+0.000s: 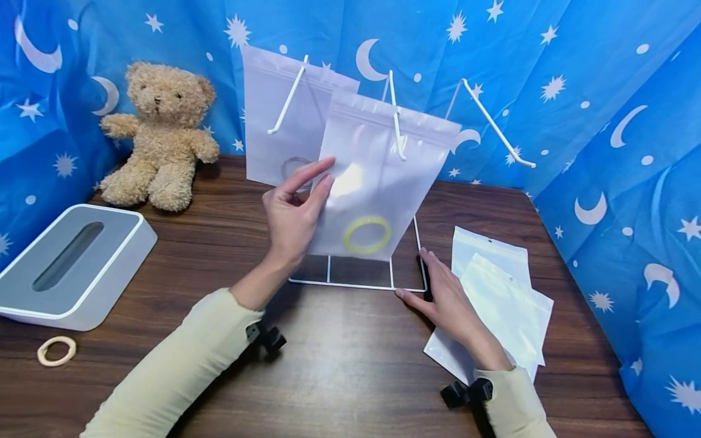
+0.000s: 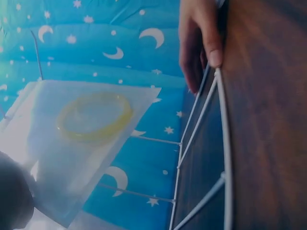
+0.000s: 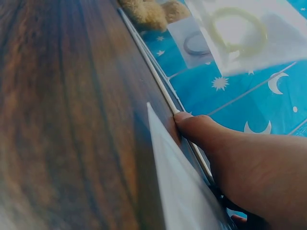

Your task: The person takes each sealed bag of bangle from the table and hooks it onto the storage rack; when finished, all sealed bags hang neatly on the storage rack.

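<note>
A white wire rack (image 1: 358, 285) stands on the wooden table with two translucent zip bags on its hooks. The front bag (image 1: 383, 182) holds a yellow ring (image 1: 367, 234); the bag behind it (image 1: 274, 121) holds a grey ring (image 1: 292, 167). My left hand (image 1: 327, 173) pinches the front bag's left edge between thumb and fingers. My right hand (image 1: 412, 274) lies flat with straight fingers at the right front corner of the rack's base. The left wrist view shows the yellow ring (image 2: 93, 117) in its bag and my right hand (image 2: 199, 43) on the base wire (image 2: 223, 143).
A stack of empty bags (image 1: 504, 292) lies under and right of my right hand. The rack's right hook (image 1: 493, 125) is bare. A teddy bear (image 1: 161, 134) sits at the back left, with a grey tissue box (image 1: 71, 264) and a cream ring (image 1: 56, 351) nearer me.
</note>
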`<state>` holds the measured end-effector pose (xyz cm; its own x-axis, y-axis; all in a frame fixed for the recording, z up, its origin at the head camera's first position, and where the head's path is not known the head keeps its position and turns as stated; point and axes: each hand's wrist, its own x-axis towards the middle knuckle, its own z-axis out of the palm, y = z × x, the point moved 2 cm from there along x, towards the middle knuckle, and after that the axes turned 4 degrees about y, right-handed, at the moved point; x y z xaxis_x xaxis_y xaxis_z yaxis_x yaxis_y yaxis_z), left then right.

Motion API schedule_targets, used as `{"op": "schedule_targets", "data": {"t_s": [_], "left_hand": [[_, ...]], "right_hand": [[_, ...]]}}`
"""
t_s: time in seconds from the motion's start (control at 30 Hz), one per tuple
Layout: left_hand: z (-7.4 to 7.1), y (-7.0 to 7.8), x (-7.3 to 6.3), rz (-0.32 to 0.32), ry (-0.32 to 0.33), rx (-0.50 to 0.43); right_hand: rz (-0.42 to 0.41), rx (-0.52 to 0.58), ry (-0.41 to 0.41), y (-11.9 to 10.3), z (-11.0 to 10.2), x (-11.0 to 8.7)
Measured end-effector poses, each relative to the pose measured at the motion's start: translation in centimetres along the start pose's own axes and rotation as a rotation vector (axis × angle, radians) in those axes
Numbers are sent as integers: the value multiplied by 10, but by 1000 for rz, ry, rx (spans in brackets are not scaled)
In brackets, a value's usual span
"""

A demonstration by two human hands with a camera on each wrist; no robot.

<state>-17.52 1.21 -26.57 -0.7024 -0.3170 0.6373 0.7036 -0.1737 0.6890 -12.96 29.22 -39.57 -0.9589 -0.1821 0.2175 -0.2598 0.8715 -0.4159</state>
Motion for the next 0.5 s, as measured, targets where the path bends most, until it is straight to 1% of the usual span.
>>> {"op": "schedule_targets", "data": {"t_s": [0.07, 0.13, 0.27, 0.37, 0.43, 0.5], "left_hand": [[7, -10, 8, -39, 24, -3], [14, -20, 16, -63, 51, 1], [20, -36, 32, -63, 93, 26], [23, -43, 40, -83, 107, 17], [25, -46, 44, -112, 111, 2], [26, -48, 46, -121, 109, -5]], "right_hand": [[8, -1, 3, 0, 0, 0], [15, -1, 4, 0, 1, 0], [21, 2, -4, 0, 3, 0], [27, -4, -12, -1, 3, 0], [32, -6, -14, -1, 2, 0], [32, -10, -12, -1, 1, 1]]}}
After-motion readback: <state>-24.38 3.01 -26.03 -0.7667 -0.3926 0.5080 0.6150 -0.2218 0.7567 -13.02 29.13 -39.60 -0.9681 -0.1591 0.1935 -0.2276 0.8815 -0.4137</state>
